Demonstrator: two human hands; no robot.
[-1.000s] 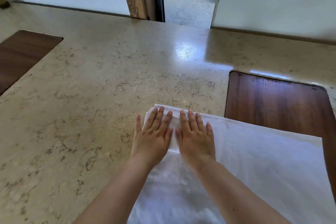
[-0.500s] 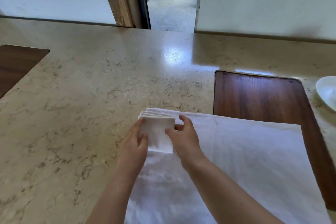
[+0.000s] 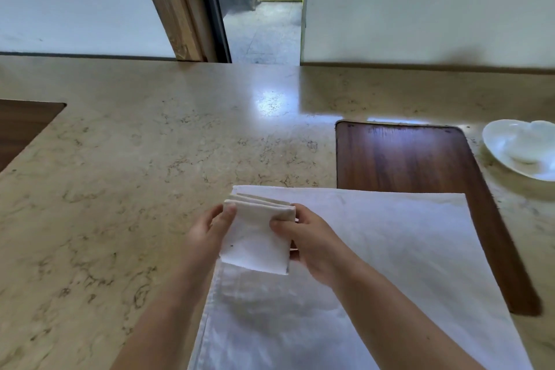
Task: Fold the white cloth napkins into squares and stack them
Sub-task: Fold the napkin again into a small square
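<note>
Left hand [image 3: 210, 231] and right hand [image 3: 312, 246] pinch the folded napkin [image 3: 255, 243] by both sides, likely squaring its layers, above the spread cloth [image 3: 375, 264]; dish [image 3: 522, 150] at two o'clock.

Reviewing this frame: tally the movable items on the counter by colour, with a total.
White: 3 – folded napkin gripped by left hand and right hand; flat cloth; dish.
Brown: 1 – wooden board.
Total: 4
</note>
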